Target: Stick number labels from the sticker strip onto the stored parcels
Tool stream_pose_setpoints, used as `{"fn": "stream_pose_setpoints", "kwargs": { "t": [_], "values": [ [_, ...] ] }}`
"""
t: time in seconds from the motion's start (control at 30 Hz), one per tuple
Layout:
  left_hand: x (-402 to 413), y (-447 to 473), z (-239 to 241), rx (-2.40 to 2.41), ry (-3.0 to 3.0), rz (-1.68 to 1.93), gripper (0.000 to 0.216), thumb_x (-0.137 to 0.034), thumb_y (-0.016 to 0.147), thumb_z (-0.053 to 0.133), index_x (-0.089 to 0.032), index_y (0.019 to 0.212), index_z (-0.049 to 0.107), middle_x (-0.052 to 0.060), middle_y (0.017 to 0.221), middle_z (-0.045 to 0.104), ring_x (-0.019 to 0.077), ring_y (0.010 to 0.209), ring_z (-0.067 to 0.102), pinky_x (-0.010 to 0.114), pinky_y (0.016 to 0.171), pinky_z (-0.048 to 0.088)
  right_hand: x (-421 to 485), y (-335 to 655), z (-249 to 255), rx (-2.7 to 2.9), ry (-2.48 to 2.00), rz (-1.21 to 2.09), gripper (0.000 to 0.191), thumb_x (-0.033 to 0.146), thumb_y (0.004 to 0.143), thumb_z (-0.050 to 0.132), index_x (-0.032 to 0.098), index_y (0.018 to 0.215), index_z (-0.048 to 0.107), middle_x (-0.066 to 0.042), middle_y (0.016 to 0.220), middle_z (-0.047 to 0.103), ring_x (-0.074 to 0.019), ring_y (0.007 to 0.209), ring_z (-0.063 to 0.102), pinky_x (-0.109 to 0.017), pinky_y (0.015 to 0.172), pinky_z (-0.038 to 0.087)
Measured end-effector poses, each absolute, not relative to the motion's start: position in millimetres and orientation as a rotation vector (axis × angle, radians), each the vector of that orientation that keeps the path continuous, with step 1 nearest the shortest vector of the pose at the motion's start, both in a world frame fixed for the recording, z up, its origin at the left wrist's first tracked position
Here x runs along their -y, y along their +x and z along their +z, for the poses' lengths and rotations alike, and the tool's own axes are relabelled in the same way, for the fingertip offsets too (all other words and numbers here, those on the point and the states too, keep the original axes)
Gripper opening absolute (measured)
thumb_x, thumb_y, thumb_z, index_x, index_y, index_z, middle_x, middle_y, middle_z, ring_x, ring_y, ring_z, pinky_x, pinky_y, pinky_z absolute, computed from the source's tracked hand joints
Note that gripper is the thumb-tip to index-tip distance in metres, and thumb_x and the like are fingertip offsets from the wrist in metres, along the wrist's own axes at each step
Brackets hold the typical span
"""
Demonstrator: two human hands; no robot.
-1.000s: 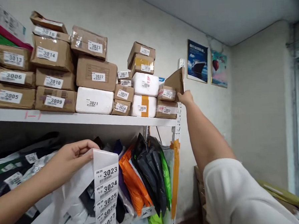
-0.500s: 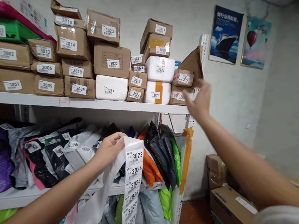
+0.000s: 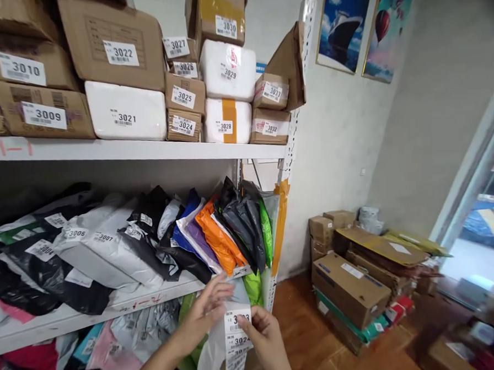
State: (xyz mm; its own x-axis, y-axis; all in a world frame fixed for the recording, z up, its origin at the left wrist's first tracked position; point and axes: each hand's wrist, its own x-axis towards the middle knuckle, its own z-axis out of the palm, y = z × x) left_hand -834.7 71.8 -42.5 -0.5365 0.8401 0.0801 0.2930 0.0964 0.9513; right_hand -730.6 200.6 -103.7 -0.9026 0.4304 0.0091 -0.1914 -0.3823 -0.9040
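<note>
My left hand [image 3: 206, 314] holds the top of a white strip of numbered barcode labels [image 3: 237, 340] low in the view, in front of the lower shelf. My right hand [image 3: 265, 338] pinches the strip's top label from the right, its thumb covering part of the number; 3024 shows just below. Up on the top shelf [image 3: 146, 150], numbered cardboard and white foam boxes are stacked, with box 3033 [image 3: 271, 91] on box 3032 [image 3: 271, 126] at the right end. A flat cardboard piece [image 3: 292, 64] leans there against the shelf post.
The lower shelf [image 3: 43, 325] carries many plastic mailer bags [image 3: 216, 233], black, grey, orange, purple and green. Cardboard boxes [image 3: 352, 287] lie piled on the wooden floor to the right. Two posters [image 3: 342, 22] hang on the wall. A doorway [image 3: 481, 222] opens at far right.
My right hand left the cardboard at the top shelf's right end and came down to the label strip. Both hands dropped low, and the view swung down and to the right.
</note>
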Motion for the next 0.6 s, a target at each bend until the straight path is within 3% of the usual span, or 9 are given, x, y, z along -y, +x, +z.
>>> {"fn": "stream_pose_setpoints", "kwargs": {
  "t": [0.07, 0.13, 0.17, 0.27, 0.37, 0.4, 0.43, 0.5, 0.6],
  "values": [
    [-82, -822, -48, -1.984, 1.040, 1.373, 0.046, -0.046, 0.077, 0.060, -0.014, 0.110, 0.060, 0.009, 0.098, 0.063, 0.0208, 0.093, 0.058, 0.030, 0.084, 0.043, -201, -729, -109, 1.435, -0.390, 2.248, 0.047, 0.052, 0.060, 0.072, 0.011, 0.060, 0.049, -0.002, 0.060, 0.048, -0.0092, 0.059, 0.040, -0.023, 0.057, 0.035],
    [-92, -812, -50, -2.110, 1.009, 1.285, 0.034, -0.044, 0.079, 0.058, -0.012, 0.083, 0.066, 0.007, 0.080, 0.065, 0.0191, 0.080, 0.059, 0.027, 0.075, 0.043, -201, -728, -115, 1.313, -0.483, 2.160, 0.042, 0.047, 0.058, 0.075, 0.013, 0.064, 0.053, -0.002, 0.066, 0.050, -0.0109, 0.066, 0.046, -0.023, 0.063, 0.039],
    [-95, -808, -51, -2.127, 1.014, 1.268, 0.034, -0.043, 0.081, 0.054, -0.012, 0.079, 0.066, 0.007, 0.078, 0.065, 0.0185, 0.078, 0.058, 0.027, 0.073, 0.042, -202, -729, -118, 1.228, -0.516, 2.167, 0.039, 0.044, 0.057, 0.077, 0.014, 0.071, 0.056, -0.002, 0.074, 0.054, -0.0119, 0.071, 0.050, -0.023, 0.067, 0.041],
    [-99, -812, -53, -2.202, 1.158, 1.076, 0.034, -0.044, 0.085, 0.047, -0.015, 0.078, 0.064, 0.004, 0.076, 0.064, 0.0171, 0.075, 0.058, 0.026, 0.070, 0.040, -202, -731, -132, 1.081, -0.470, 2.429, 0.043, 0.043, 0.057, 0.078, 0.019, 0.087, 0.060, -0.002, 0.084, 0.061, -0.0117, 0.071, 0.053, -0.023, 0.067, 0.044],
    [-97, -851, -43, -2.460, 1.320, 0.811, 0.045, -0.045, 0.091, 0.034, -0.015, 0.071, 0.062, 0.006, 0.074, 0.062, 0.0181, 0.073, 0.056, 0.029, 0.072, 0.039, -198, -736, -144, 1.072, -0.462, 2.559, 0.036, 0.046, 0.061, 0.076, 0.013, 0.071, 0.062, -0.002, 0.061, 0.057, -0.0089, 0.055, 0.046, -0.021, 0.055, 0.039],
    [-96, -872, -36, -2.617, 1.282, 0.826, 0.046, -0.043, 0.093, 0.031, -0.014, 0.075, 0.062, 0.008, 0.083, 0.062, 0.0192, 0.079, 0.056, 0.030, 0.075, 0.040, -197, -737, -147, 1.014, -0.510, 2.532, 0.036, 0.045, 0.061, 0.075, 0.013, 0.067, 0.061, -0.002, 0.057, 0.055, -0.0089, 0.053, 0.046, -0.021, 0.053, 0.038],
    [-95, -895, -27, -2.816, 1.263, 0.852, 0.040, -0.038, 0.093, 0.033, -0.013, 0.092, 0.064, 0.010, 0.099, 0.061, 0.0211, 0.095, 0.054, 0.031, 0.086, 0.038, -195, -740, -149, 0.929, -0.561, 2.499, 0.035, 0.045, 0.061, 0.076, 0.013, 0.068, 0.062, -0.002, 0.057, 0.055, -0.0094, 0.052, 0.046, -0.021, 0.051, 0.037],
    [-95, -942, -8, -3.358, 1.006, 0.602, 0.037, -0.026, 0.088, 0.039, -0.007, 0.114, 0.058, 0.015, 0.118, 0.054, 0.0279, 0.113, 0.044, 0.036, 0.095, 0.033, -190, -745, -153, 0.750, -0.639, 2.459, 0.033, 0.044, 0.058, 0.077, 0.016, 0.071, 0.064, -0.001, 0.055, 0.055, -0.0107, 0.050, 0.047, -0.021, 0.048, 0.036],
    [-102, -992, 8, -3.553, 0.375, 0.180, 0.040, -0.034, 0.085, 0.048, -0.003, 0.105, 0.062, 0.020, 0.099, 0.059, 0.0358, 0.099, 0.050, 0.047, 0.082, 0.036, -183, -753, -163, 0.666, -0.743, 2.448, 0.036, 0.046, 0.051, 0.079, 0.018, 0.069, 0.064, 0.001, 0.049, 0.052, -0.0113, 0.044, 0.046, -0.022, 0.044, 0.034]
  ]
}}
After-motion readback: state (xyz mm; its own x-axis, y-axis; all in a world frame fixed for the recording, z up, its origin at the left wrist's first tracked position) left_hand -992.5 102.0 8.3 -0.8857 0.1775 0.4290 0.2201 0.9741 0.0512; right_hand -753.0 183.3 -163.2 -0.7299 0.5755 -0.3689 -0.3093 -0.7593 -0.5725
